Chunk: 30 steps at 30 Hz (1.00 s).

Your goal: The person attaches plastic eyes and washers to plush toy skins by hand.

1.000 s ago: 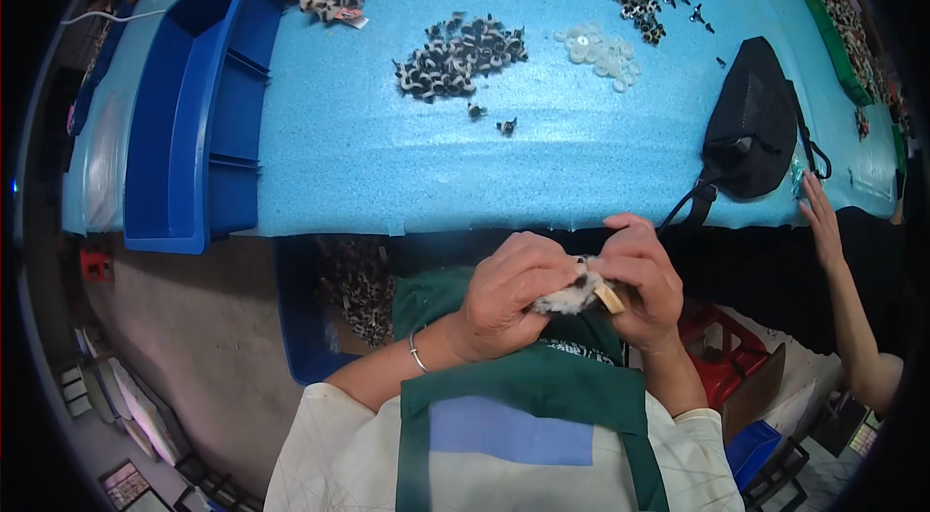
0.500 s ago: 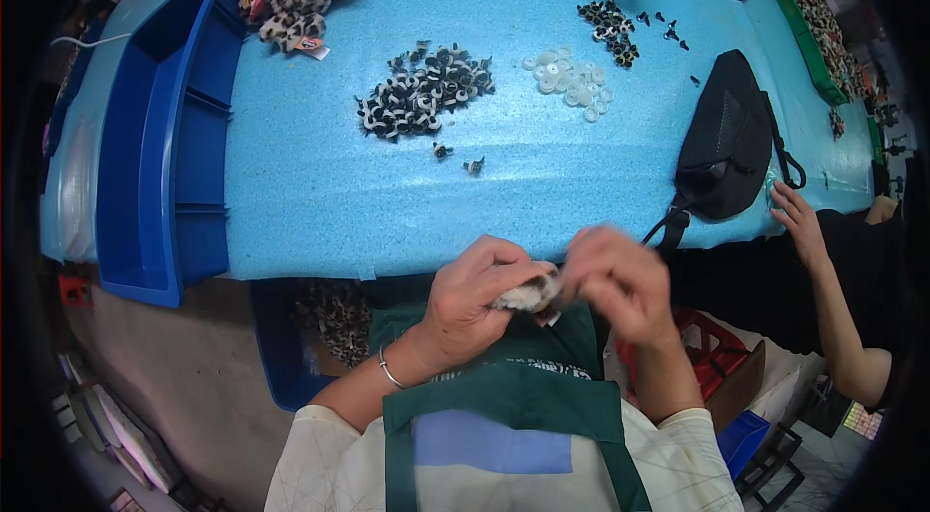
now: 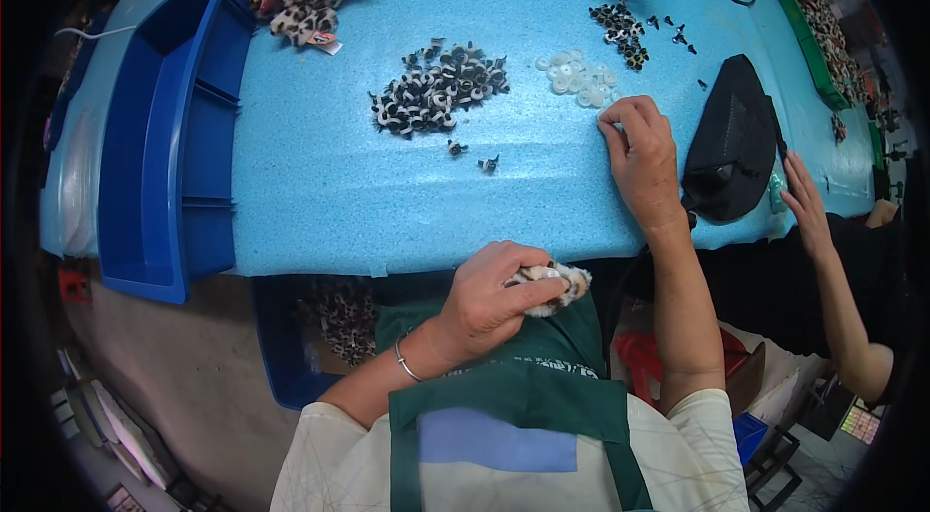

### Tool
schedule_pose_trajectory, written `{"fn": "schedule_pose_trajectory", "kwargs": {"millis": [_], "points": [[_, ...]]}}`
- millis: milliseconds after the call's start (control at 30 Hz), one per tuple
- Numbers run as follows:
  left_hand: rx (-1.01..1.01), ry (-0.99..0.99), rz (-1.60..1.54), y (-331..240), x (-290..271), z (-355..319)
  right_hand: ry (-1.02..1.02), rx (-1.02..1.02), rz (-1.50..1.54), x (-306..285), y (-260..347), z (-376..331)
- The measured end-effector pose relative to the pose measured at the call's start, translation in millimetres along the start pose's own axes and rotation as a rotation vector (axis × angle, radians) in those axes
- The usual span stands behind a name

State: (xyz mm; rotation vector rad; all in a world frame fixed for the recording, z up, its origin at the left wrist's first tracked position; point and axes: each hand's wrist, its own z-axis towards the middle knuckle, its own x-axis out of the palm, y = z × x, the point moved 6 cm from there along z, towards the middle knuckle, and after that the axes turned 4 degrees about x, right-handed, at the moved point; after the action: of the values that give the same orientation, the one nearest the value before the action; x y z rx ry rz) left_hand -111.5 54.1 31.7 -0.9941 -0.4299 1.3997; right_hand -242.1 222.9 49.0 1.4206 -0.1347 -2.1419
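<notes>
The left hand sits low against the green apron, just off the near edge of the speckled blue foam table top, fingers curled and pressed together around a small leopard-spotted plush piece. Only the right end of that piece pokes out past the fingertips, and its long axis looks to run left to right, with the free end pointing right and slightly away from the body. The right hand is out over the table, palm down, fingers lightly spread and stretched toward the little heap of translucent white round discs; the fingertips land at its near right edge, and I cannot tell whether one is pinched yet. Further left lies the pile of black-and-white ringed beads, with a couple of strays near it, and a scatter of tiny black studs sits beyond the discs. The risk here, as I read it: those discs are small and slick, so a loose pinch could flick one off, or sweep several toward the black fabric pouch just to the right. The plush, held over the lap, could slip if the left grip eases and drop toward the blue bin under the table. Another person's hand rests at the table's right edge.
</notes>
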Motion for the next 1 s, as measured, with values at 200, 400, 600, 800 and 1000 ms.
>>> {"fn": "schedule_pose_trajectory", "kwargs": {"millis": [200,400,600,800,1000], "points": [[-0.026,-0.047,-0.012,-6,-4,-3,-0.009,-0.054,-0.035,-5,4,6],[-0.073,-0.13,-0.069,-8,-10,-19,0.153,-0.007,0.345,-33,58,-31],[-0.081,-0.073,-0.099,-14,-6,-20,0.429,0.309,0.828,-21,70,-85],[-0.06,-0.12,-0.153,-16,1,-25,0.51,0.347,0.937,-24,70,-99],[-0.073,-0.121,-0.142,-15,2,-25,0.487,0.079,0.802,-40,82,-110]]}}
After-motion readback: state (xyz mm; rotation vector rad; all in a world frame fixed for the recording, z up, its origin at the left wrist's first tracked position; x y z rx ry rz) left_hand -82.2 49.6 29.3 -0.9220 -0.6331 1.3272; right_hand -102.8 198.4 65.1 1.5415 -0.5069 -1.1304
